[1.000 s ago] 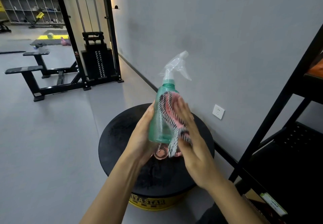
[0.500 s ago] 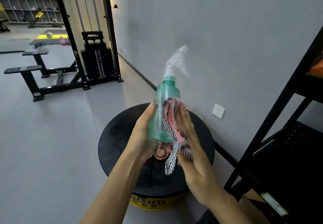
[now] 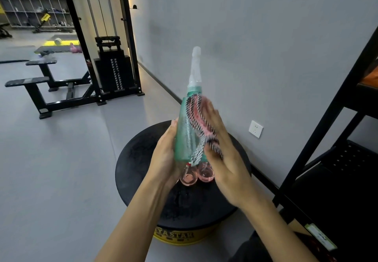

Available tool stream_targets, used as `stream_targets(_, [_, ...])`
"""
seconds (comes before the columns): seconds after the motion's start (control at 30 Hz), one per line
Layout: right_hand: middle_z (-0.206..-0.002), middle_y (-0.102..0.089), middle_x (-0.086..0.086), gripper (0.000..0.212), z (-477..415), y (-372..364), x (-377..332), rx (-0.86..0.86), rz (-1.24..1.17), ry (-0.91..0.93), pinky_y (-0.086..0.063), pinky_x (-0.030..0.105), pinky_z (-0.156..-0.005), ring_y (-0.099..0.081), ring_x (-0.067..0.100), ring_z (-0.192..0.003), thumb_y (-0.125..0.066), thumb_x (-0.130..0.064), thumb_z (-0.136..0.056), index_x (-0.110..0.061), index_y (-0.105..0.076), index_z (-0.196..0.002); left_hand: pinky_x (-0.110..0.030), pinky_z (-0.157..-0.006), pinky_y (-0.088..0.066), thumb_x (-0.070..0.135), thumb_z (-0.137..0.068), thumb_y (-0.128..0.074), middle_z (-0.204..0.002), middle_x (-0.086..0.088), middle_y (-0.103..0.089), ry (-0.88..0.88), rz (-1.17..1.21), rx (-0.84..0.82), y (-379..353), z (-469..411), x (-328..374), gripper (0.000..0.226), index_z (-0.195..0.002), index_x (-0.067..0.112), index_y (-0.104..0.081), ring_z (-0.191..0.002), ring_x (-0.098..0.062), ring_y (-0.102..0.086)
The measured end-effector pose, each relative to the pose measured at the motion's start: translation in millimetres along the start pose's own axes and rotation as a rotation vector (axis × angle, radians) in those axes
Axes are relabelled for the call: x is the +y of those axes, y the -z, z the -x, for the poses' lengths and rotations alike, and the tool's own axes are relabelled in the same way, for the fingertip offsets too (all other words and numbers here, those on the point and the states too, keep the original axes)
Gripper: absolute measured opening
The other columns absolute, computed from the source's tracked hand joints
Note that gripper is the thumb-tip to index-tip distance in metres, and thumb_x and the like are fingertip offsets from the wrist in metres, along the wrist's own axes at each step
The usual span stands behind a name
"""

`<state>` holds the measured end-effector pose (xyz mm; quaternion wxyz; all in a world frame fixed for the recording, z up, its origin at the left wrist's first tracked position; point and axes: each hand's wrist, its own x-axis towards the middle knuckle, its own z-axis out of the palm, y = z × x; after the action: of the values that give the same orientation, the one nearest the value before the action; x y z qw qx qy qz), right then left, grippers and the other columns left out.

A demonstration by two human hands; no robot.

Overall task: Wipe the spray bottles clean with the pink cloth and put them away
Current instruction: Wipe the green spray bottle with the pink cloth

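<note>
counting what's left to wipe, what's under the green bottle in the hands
Two pink translucent round shapes lie on the black stand below the green bottle. The left hand, right hand and cloth hide the rest of them.

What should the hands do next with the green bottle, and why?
Probably slide the right hand down the green spray bottle, pressing the pink cloth along its side. The cloth sits high, near the neck, while the lower body is bare, and the left hand grips the bottle low down, which should steady it.
</note>
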<state>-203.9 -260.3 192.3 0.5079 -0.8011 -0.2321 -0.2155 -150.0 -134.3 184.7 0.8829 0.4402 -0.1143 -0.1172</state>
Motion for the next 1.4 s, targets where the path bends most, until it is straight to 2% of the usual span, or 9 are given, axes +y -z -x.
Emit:
stream_targets(0.13, [-0.164, -0.007, -0.010, 0.059, 31, -11, 0, -0.063, 0.103, 0.051, -0.006, 0.045, -0.123, 0.000, 0.015, -0.152, -0.041, -0.021, -0.102, -0.017, -0.015, -0.155, -0.034, -0.077, -0.060, 0.040, -0.102, -0.035, -0.109, -0.022, -0.071, 0.029, 0.015, 0.006, 5, -2, 2, 0.051, -0.120, -0.001, -0.061, -0.097, -0.030, -0.071])
stream_targets(0.23, [-0.164, -0.006, -0.012, 0.060, 32, -10, 0, -0.069, 0.108, 0.046, -0.005, 0.046, -0.122, 0.002, 0.016, -0.152, -0.038, -0.030, -0.100, -0.018, -0.015, -0.155, -0.038, -0.088, -0.057, 0.050, -0.093, -0.041, -0.117, -0.021, -0.069, 0.037, -0.028, 0.017, 4, 1, 1, 0.060, -0.124, 0.002, -0.059, -0.107, -0.029, -0.068])
stream_targets(0.47, [-0.162, -0.013, -0.018, 0.062, -21, 10, 3, 0.053, -0.036, -0.095, -0.012, 0.046, -0.123, -0.005, 0.004, -0.150, -0.033, -0.049, -0.098, -0.033, -0.012, -0.154, -0.034, -0.067, -0.059, 0.033, -0.087, -0.051, -0.099, -0.003, -0.073, -0.012, -0.063, -0.112, 1, 7, -9, 0.037, -0.115, 0.015, -0.065, -0.085, -0.018, -0.071])
stream_targets(0.67, [-0.164, -0.008, -0.013, 0.063, 17, -5, 2, -0.028, -0.018, -0.004, -0.013, 0.055, -0.121, -0.002, 0.012, -0.152, -0.035, -0.042, -0.102, -0.024, -0.010, -0.156, -0.047, -0.096, -0.051, 0.040, -0.080, -0.068, -0.125, -0.022, -0.054, 0.005, 0.006, -0.024, -3, 4, 2, 0.080, -0.141, -0.003, -0.039, -0.112, -0.034, -0.054])
stream_targets(0.83, [-0.164, -0.008, -0.010, 0.059, 38, -10, 4, -0.046, 0.034, 0.036, -0.011, 0.058, -0.120, -0.001, 0.016, -0.152, -0.033, -0.038, -0.103, -0.020, -0.013, -0.156, -0.057, -0.112, -0.035, 0.042, -0.077, -0.074, -0.145, -0.034, -0.040, 0.058, 0.079, -0.026, 1, 4, 1, 0.088, -0.144, -0.002, -0.037, -0.133, -0.047, -0.042])
stream_targets(0.93, [-0.163, -0.010, -0.017, 0.061, 16, -1, 7, 0.000, -0.011, -0.013, -0.013, 0.054, -0.121, -0.004, 0.010, -0.151, -0.033, -0.048, -0.101, -0.030, -0.011, -0.155, -0.060, -0.105, -0.041, 0.041, -0.085, -0.061, -0.137, -0.035, -0.047, 0.048, -0.032, -0.060, 0, 6, -2, 0.071, -0.139, -0.001, -0.043, -0.118, -0.041, -0.052])
stream_targets(1.07, [-0.162, -0.016, -0.015, 0.063, -16, 10, 4, 0.053, -0.088, -0.104, -0.018, 0.048, -0.122, -0.011, 0.005, -0.150, -0.034, -0.046, -0.098, -0.029, -0.012, -0.155, -0.042, -0.080, -0.059, 0.036, -0.087, -0.051, -0.106, -0.010, -0.071, 0.011, -0.038, -0.089, -3, 6, -6, 0.038, -0.114, 0.014, -0.067, -0.095, -0.026, -0.069])
stream_targets(1.27, [-0.164, -0.004, -0.015, 0.060, 23, -7, -3, -0.085, 0.076, 0.041, -0.004, 0.045, -0.123, 0.004, 0.013, -0.152, -0.040, -0.026, -0.102, -0.023, -0.011, -0.155, -0.038, -0.088, -0.057, 0.043, -0.087, -0.057, -0.122, -0.022, -0.063, 0.046, -0.022, 0.006, 9, 0, 2, 0.064, -0.131, -0.003, -0.053, -0.103, -0.025, -0.067])
stream_targets(1.4, [-0.164, -0.006, -0.014, 0.064, 37, -12, -2, -0.139, 0.116, 0.050, -0.003, 0.037, -0.122, 0.005, 0.014, -0.152, -0.047, -0.012, -0.100, -0.022, -0.015, -0.155, -0.044, -0.100, -0.051, 0.048, -0.070, -0.070, -0.126, -0.024, -0.062, 0.120, 0.082, -0.009, 19, 2, -5, 0.071, -0.123, 0.002, -0.064, -0.114, -0.033, -0.062])
